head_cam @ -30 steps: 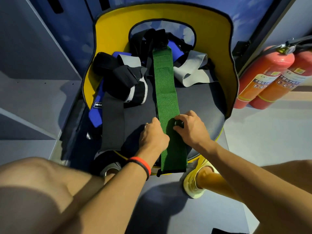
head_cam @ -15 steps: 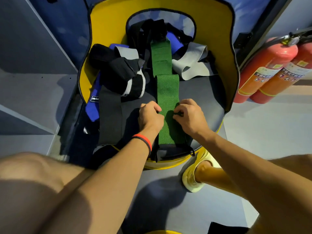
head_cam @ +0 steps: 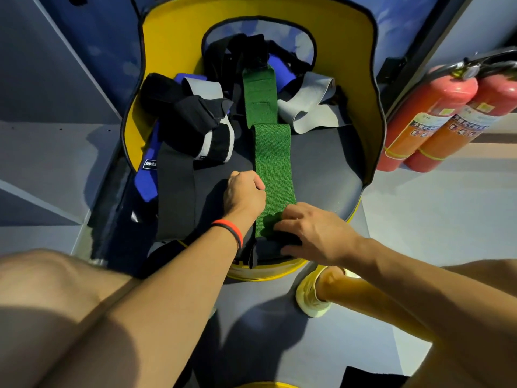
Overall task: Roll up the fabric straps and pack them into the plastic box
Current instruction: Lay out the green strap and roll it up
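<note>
**Rolling barely begun: 1 green strap laid out, 0 seen packed**

The green strap [head_cam: 272, 163] lay flat and lengthwise down the middle of the chair seat [head_cam: 321, 169], its far end running into the heap of loose straps [head_cam: 193, 113] at the back. The right hand [head_cam: 316, 233] sat on the near end at the seat's front edge, its bent fingers [head_cam: 282, 224] on the green fabric and thumb below on the dark end piece, apparently pinching it for a 1st turn. The left hand [head_cam: 244, 193] was curled at the strap's left edge; couldn't tell whether it pinched the fabric or just steadied it.

Progress, approx.: no finished roll showed anywhere. Black, blue and grey straps in the heap all looked unrolled, incl. a black strap [head_cam: 174, 189] hanging over the seat's front. The plastic box wasn't in view, so nothing could be counted as packed. Nearly the whole job looked left.
</note>
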Motion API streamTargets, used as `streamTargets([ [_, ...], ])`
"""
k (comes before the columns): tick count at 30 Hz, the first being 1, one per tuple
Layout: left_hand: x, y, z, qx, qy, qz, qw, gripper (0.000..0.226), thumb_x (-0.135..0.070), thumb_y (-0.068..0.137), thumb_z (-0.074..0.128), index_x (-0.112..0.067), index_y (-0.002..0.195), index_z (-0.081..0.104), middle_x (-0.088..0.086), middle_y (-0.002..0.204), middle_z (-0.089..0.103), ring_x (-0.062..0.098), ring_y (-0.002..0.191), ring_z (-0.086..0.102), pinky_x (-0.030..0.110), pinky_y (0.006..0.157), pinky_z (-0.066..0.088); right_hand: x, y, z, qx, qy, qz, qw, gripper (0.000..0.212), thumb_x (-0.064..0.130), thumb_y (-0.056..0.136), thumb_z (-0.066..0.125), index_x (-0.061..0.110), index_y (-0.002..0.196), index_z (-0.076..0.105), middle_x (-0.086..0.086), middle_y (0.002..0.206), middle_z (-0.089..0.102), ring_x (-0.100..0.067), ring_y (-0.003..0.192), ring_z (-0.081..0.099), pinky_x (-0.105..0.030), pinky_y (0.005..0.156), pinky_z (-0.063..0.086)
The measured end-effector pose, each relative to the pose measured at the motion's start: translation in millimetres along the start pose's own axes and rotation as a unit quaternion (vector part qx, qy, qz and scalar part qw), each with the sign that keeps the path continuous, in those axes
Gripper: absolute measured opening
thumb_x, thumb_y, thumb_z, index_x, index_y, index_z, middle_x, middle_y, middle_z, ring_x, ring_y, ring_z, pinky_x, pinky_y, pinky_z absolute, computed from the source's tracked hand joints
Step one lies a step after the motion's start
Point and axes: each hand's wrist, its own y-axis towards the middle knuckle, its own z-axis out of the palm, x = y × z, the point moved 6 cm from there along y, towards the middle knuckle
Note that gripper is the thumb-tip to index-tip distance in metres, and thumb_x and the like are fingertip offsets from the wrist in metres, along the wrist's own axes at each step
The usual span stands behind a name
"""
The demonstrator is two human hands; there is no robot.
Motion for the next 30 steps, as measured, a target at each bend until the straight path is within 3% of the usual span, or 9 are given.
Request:
streamTargets([
  [2,-0.4,-3.3,0.8,0.022,0.008,0.029,0.999,0.019,-0.012,0.089,0.069,-0.027,0.077,0.067,-0.001,0.108,0.053,0.025,0.100,0.063,0.037,0.088,0.054,0.8,-3.3,3.6,-0.029,-0.016,0.002,0.999,0.031,0.042,0.092,0.058,0.021,0.114,0.068,-0.001,0.108,0.056,-0.025,0.099,0.054,-0.046,0.075,0.055],
  [5,-2.1,-26.3,-3.0,0.058,0.048,0.129,0.989,0.005,-0.027,0.093,0.069,-0.025,0.090,0.073,-0.004,0.112,0.049,0.018,0.099,0.056,0.034,0.086,0.050,3.9,-7.2,8.3,-0.077,-0.008,0.011,0.997,0.026,0.031,0.094,0.057,0.019,0.113,0.071,-0.002,0.104,0.057,-0.026,0.094,0.054,-0.044,0.074,0.055],
  [8,-2.2,-67.4,-9.5,0.083,0.098,0.282,0.951,0.017,-0.040,0.094,0.065,-0.027,0.104,0.070,-0.009,0.110,0.051,0.014,0.103,0.048,0.033,0.084,0.046,6.0,-11.3,12.2,-0.111,0.007,0.019,0.994,0.025,0.030,0.096,0.057,0.021,0.115,0.070,0.000,0.100,0.055,-0.024,0.089,0.050,-0.043,0.073,0.052],
  [10,3.6,-89.3,-9.6,0.115,0.114,0.332,0.929,0.031,-0.044,0.090,0.067,-0.029,0.117,0.065,-0.013,0.108,0.057,0.012,0.107,0.049,0.034,0.080,0.049,8.3,-13.6,11.5,-0.128,0.007,0.027,0.991,0.030,0.033,0.097,0.052,0.023,0.118,0.070,0.002,0.096,0.054,-0.021,0.085,0.047,-0.041,0.066,0.051],
  [12,9.0,-98.2,-8.2,0.104,0.128,0.344,0.924,0.039,-0.039,0.088,0.071,-0.028,0.124,0.061,-0.014,0.110,0.060,0.013,0.112,0.050,0.034,0.079,0.049,11.0,-17.1,10.1,-0.139,-0.007,0.027,0.990,0.032,0.036,0.097,0.051,0.024,0.121,0.070,0.004,0.095,0.056,-0.019,0.084,0.047,-0.038,0.061,0.051],
  [15,9.5,-103.9,-10.1,0.046,0.122,0.369,0.920,0.024,-0.023,0.089,0.072,-0.024,0.112,0.066,-0.010,0.107,0.064,0.015,0.107,0.056,0.038,0.071,0.055,12.3,-25.9,8.7,-0.150,-0.001,0.024,0.988,0.031,0.036,0.098,0.052,0.027,0.123,0.067,0.005,0.103,0.059,-0.019,0.089,0.051,-0.037,0.058,0.053],
  [18,14.8,-103.8,-10.4,0.012,0.121,0.390,0.913,0.014,-0.021,0.088,0.074,-0.024,0.100,0.068,-0.010,0.102,0.063,0.015,0.098,0.059,0.041,0.059,0.055,9.5,-31.8,5.6,-0.165,0.001,0.031,0.986,0.032,0.035,0.104,0.043,0.029,0.124,0.067,0.004,0.108,0.059,-0.021,0.092,0.055,-0.038,0.052,0.052],
  [24,4.1,-95.2,-21.0,-0.021,0.093,0.411,0.907,0.008,-0.023,0.089,0.075,-0.025,0.097,0.076,-0.010,0.100,0.064,0.016,0.093,0.062,0.040,0.059,0.055,5.7,-30.9,-7.0,-0.209,-0.013,0.062,0.976,0.027,0.035,0.099,0.057,0.033,0.122,0.071,0.001,0.096,0.056,-0.024,0.087,0.055,-0.033,0.043,0.042],
  [30,14.1,-90.6,-15.7,-0.007,0.128,0.421,0.898,0.016,-0.016,0.086,0.078,-0.027,0.098,0.076,-0.009,0.100,0.061,0.015,0.091,0.059,0.040,0.050,0.052,4.9,-29.2,5.2,-0.153,-0.032,0.038,0.987,0.036,0.034,0.103,0.045,0.032,0.131,0.067,0.000,0.105,0.052,-0.021,0.093,0.051,-0.029,0.045,0.034],
])
